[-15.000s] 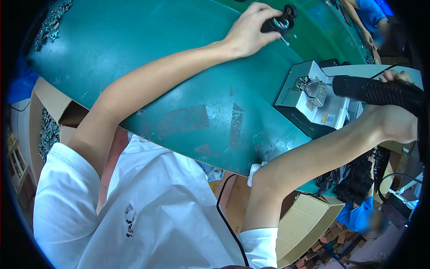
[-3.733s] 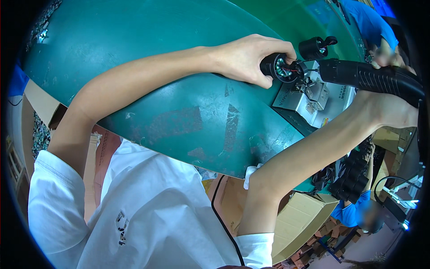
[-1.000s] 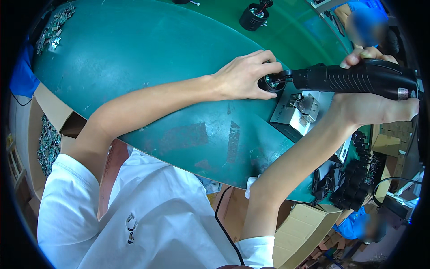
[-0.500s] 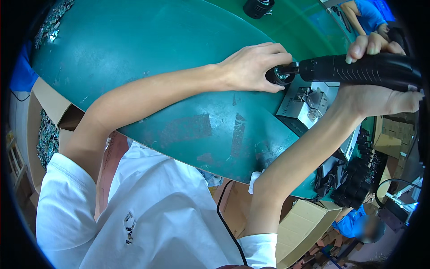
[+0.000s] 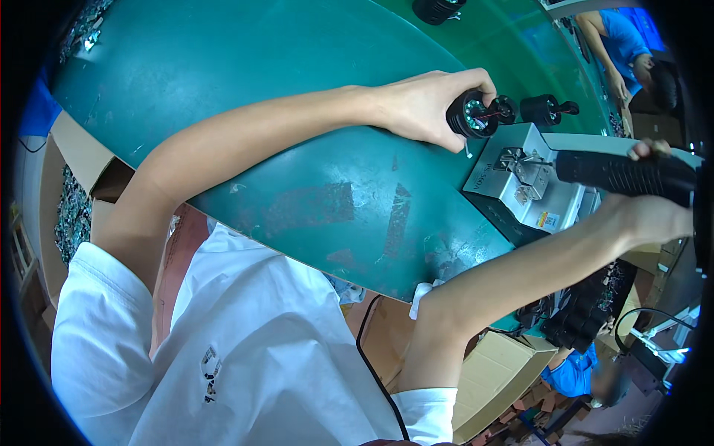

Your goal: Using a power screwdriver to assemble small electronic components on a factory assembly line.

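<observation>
My left hand grips a black cylindrical housing by its side, thumb below and fingers above. Its open end faces right and shows a green circuit board and thin wires, which run toward a small round black piece just beside it. My right hand is wrapped around a black electric screwdriver, held level and pointing left. The tip of the screwdriver is at the metal pickup of a silver screw feeder; whether a screw sits on the bit is too small to tell.
Another black housing stands behind the feeder on the green belt, and one more lies farther back. Cardboard boxes flank the green table. Co-workers in blue are at the right.
My right hand has drawn the screwdriver away from the housing, rightward and nearer, to the screw feeder. The housing in my left hand has turned, so its open end shows more.
</observation>
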